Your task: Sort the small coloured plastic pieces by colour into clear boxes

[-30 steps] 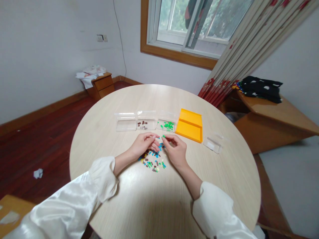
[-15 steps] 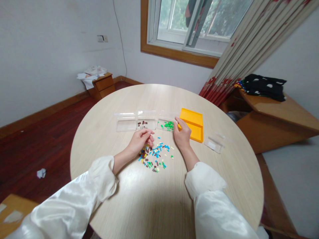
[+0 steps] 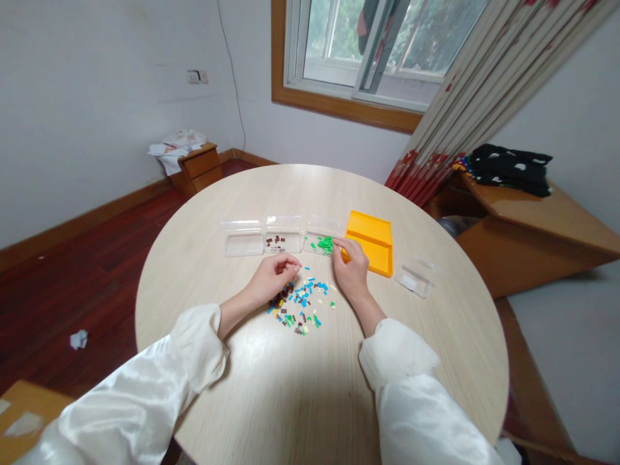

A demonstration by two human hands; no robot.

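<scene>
A scatter of small coloured bricks [image 3: 303, 303] lies on the round wooden table [image 3: 290, 400]. My left hand [image 3: 274, 276] rests at the left edge of that pile with its fingers curled together; what they hold is hidden. My right hand [image 3: 351, 266] sits beside the clear box of green bricks [image 3: 322, 243], its fingertips reaching over the box's near right corner, fingers pinched. Left of it stand a clear box with brown bricks [image 3: 282, 241] and another clear box [image 3: 243, 239].
A yellow tray [image 3: 371, 240] lies right of the green box, and a small clear box [image 3: 413, 279] further right. A wooden desk with dark cloth [image 3: 511, 169] stands at the right. A bedside cabinet [image 3: 198, 165] is by the far wall.
My right hand left the pile, went up to the box of green bricks, and now hovers at its corner. My left hand stayed at the pile's left edge.
</scene>
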